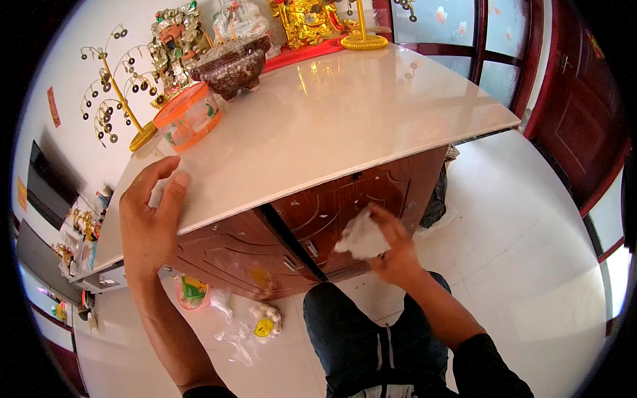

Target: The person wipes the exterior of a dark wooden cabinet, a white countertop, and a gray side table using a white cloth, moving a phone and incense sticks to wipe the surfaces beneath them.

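Observation:
A wooden cabinet (298, 229) with carved reddish-brown doors and a pale stone top (318, 134) stands before me. Resting by the left front edge of the top, my left hand (154, 214) is empty, its thumb and fingers apart. My right hand (395, 246) holds a crumpled white cloth or tissue (363, 236) in front of the right cabinet door, below the edge of the top; the hand is slightly blurred. Small pale spots show on that door. A round clear plastic box with orange rims (188, 117) sits beyond my left hand.
Behind the box are a dark incense burner (231, 67), several figurines and a wire coin tree (119, 89). A gold stand (364, 42) is on a red cloth. A pink basin (191, 293), plastic bags and a plush toy (268, 318) lie on the floor; a black bag (435, 201) is right of the cabinet.

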Demonstrator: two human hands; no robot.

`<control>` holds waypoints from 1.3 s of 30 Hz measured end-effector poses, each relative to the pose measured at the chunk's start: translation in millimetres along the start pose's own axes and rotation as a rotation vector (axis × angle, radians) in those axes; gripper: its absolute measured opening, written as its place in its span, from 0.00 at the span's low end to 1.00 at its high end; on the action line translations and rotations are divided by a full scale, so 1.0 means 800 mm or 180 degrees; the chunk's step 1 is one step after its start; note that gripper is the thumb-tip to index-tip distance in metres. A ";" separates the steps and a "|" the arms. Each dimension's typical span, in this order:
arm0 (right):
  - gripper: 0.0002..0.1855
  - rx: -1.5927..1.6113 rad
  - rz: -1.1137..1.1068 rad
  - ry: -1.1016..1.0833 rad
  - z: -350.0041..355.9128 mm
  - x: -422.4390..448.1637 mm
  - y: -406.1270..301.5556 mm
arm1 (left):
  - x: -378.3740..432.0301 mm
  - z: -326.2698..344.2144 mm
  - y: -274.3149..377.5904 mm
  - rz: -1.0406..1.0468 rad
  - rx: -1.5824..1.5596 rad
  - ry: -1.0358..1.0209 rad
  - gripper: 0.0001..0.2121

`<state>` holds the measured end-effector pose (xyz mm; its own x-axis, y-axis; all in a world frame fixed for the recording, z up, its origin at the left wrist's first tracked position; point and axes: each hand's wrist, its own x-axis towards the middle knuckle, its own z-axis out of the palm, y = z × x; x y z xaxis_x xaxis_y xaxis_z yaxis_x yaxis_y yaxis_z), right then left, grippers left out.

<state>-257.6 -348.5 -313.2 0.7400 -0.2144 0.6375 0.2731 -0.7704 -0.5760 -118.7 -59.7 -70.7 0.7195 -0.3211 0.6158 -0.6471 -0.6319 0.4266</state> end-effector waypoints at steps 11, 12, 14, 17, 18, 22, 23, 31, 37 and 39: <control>0.30 -0.0518 -0.0069 0.2418 -0.072 0.093 0.034 | 0.004 -0.002 -0.005 -0.0033 0.0137 -0.0122 0.17; 0.30 -0.0491 -0.0063 0.2407 -0.049 0.095 0.031 | 0.003 -0.003 -0.004 -0.0016 0.0168 -0.0123 0.17; 0.33 -0.0659 -0.0732 0.1907 -0.010 0.089 0.014 | 0.005 0.012 -0.012 0.0007 0.0082 -0.0140 0.17; 0.25 -0.0776 -0.1505 0.0770 0.040 0.087 -0.039 | 0.006 0.006 -0.006 -0.0004 0.0135 -0.0149 0.17; 0.22 -0.0724 -0.1523 0.0792 0.051 0.095 -0.038 | 0.006 0.002 -0.004 -0.0060 0.0169 -0.0162 0.17; 0.23 -0.0821 -0.1203 0.1388 0.018 0.112 -0.031 | 0.001 -0.006 -0.008 -0.0096 0.0120 -0.0182 0.17; 0.23 -0.0733 -0.0906 0.1770 0.016 0.115 -0.032 | 0.000 -0.006 -0.009 -0.0083 0.0126 -0.0155 0.16; 0.20 -0.0645 -0.1353 0.1137 0.049 0.116 -0.061 | 0.004 -0.005 0.000 -0.0150 0.0193 -0.0315 0.15; 0.21 -0.0780 -0.1495 0.1204 0.072 0.108 -0.054 | 0.003 0.002 -0.012 -0.0034 0.0104 -0.0182 0.17; 0.21 -0.0853 -0.1544 0.0634 0.073 0.101 -0.051 | 0.002 0.000 -0.012 -0.0025 0.0141 -0.0220 0.17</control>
<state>-173.0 -299.7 -268.2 0.4325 0.1117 0.8947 0.3675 -0.9280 -0.0618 -111.4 -54.2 -73.2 0.7413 -0.3630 0.5645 -0.6306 -0.6647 0.4007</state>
